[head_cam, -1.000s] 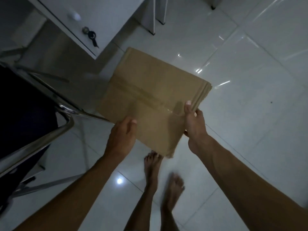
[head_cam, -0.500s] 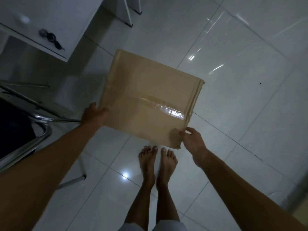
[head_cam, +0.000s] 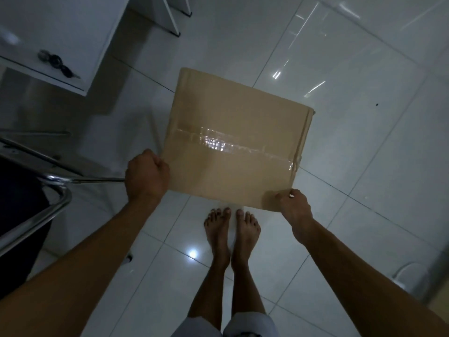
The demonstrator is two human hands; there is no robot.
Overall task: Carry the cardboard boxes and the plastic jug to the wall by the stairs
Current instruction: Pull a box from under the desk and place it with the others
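Flattened brown taped cardboard box (head_cam: 233,144), levelled since a second ago, left hand (head_cam: 147,175) and right hand (head_cam: 292,206) gripping near corners; carry-ready.

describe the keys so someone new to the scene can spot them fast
Start at the white cabinet in the upper left corner, above the chrome chair frame. The keys hang from its front face near the lower edge: a dark bunch, the only dark thing on that white panel.

Glossy white tiled floor (head_cam: 364,166) bears two bare feet (head_cam: 230,229) and chrome chair legs (head_cam: 34,135).
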